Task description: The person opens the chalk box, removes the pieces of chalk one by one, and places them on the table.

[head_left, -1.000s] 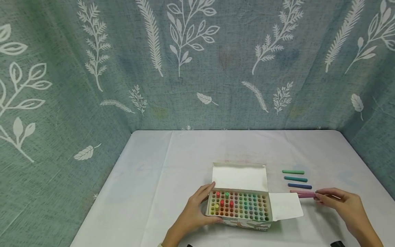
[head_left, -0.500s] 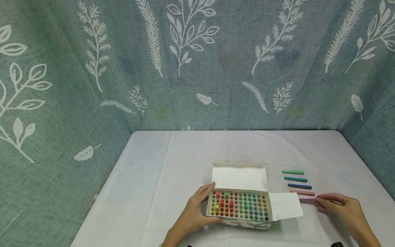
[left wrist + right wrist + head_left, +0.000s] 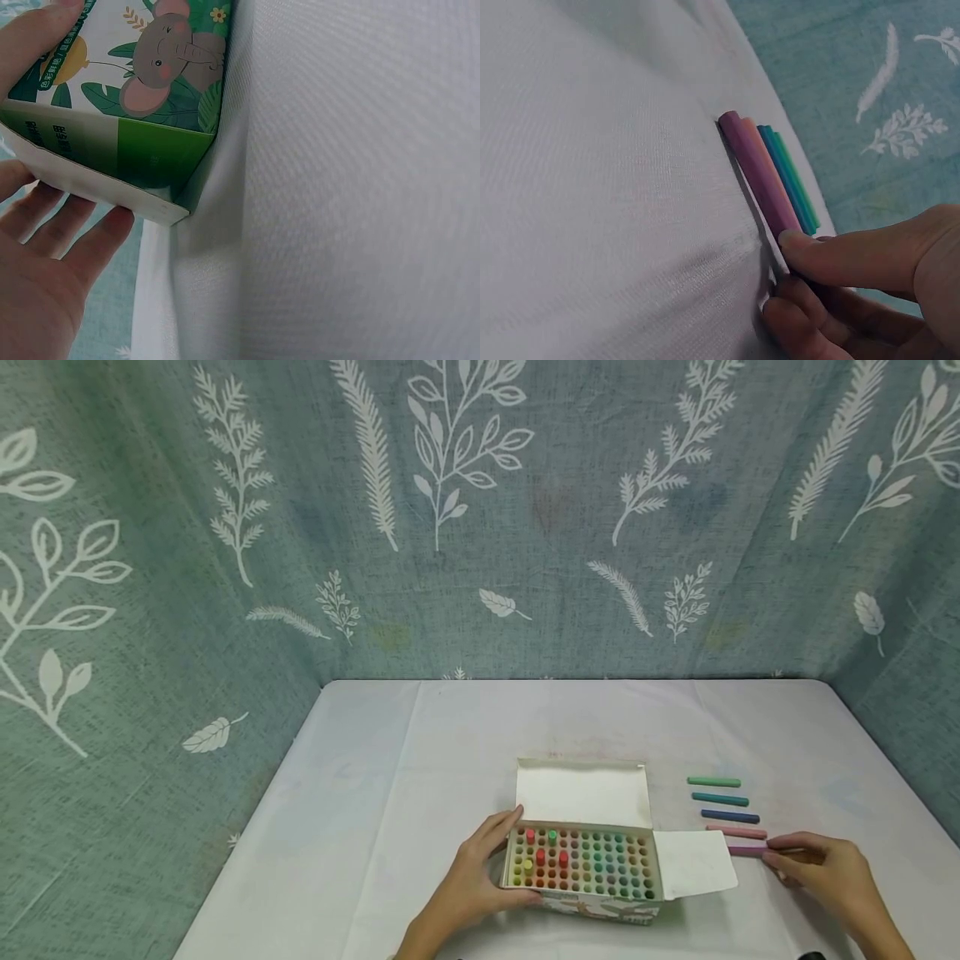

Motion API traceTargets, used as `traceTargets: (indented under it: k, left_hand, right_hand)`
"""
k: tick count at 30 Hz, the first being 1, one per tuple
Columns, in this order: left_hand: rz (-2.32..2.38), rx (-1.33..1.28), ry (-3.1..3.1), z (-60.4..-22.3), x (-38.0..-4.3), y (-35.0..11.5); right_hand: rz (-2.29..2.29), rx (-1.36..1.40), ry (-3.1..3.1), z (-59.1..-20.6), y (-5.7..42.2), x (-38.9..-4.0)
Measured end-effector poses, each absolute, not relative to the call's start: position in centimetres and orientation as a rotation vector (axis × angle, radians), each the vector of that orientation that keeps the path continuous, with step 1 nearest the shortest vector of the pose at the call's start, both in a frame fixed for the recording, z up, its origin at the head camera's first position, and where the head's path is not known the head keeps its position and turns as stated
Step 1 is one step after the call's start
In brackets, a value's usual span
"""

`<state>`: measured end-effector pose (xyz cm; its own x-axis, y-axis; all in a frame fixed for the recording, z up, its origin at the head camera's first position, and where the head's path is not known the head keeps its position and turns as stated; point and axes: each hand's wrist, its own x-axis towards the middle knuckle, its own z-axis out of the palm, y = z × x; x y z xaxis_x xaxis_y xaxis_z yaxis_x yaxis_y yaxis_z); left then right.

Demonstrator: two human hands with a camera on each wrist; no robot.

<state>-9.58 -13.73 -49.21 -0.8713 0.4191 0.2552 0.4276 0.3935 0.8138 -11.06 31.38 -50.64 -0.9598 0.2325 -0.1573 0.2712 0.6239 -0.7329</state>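
In the head view my right hand [image 3: 823, 868] pinches the near end of a purple chalk stick [image 3: 745, 851] low over the white table. The right wrist view shows thumb and fingers on this purple chalk [image 3: 759, 169]. Just beyond it lies a pink chalk stick [image 3: 737, 832], then a blue chalk stick [image 3: 731, 817], a teal one and a green one, roughly parallel. My left hand [image 3: 471, 878] grips the left end of an open chalk box [image 3: 592, 906], thumb on its front. The left wrist view shows the box's elephant print [image 3: 161, 60].
Inside the box a holder with many round holes bears several upright chalks, such as a red chalk [image 3: 563, 858] and a green chalk [image 3: 552, 837]. Its lid [image 3: 583, 793] stands open at the back; a side flap [image 3: 693, 864] sticks out right. A leaf-patterned curtain [image 3: 570, 527] hangs behind the table.
My right hand has moved the purple chalk toward me, from over the pink stick to a spot on its near side. The left hand and the box have kept their place.
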Motion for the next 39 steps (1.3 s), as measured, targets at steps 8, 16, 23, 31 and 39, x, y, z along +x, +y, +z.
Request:
traceTargets:
  k: [8,16,23,31,39]
  left_hand:
    - [-1.527,-0.798,-2.604,-49.2,-9.5,-13.6]
    - [-1.533,-0.761,-2.627,-49.3,-9.1,-13.6]
    - [-1.511,-0.763,-2.622,-49.1,-9.2,-13.6]
    - [-1.485,-0.752,-2.628,-49.1,-9.1,-13.6]
    - [-1.456,-0.751,-2.635,-49.0,-9.0,-13.6]
  right_hand:
    - [-1.156,0.422,2.867,-50.9,31.3,-11.3]
    - [-1.094,0.273,2.959,-49.6,30.7,-10.7]
    - [-1.044,0.174,3.011,-49.0,30.7,-10.8]
    - [-1.048,0.062,3.108,-46.7,30.4,-10.5]
    - [-1.118,-0.092,3.202,-43.9,28.8,-10.4]
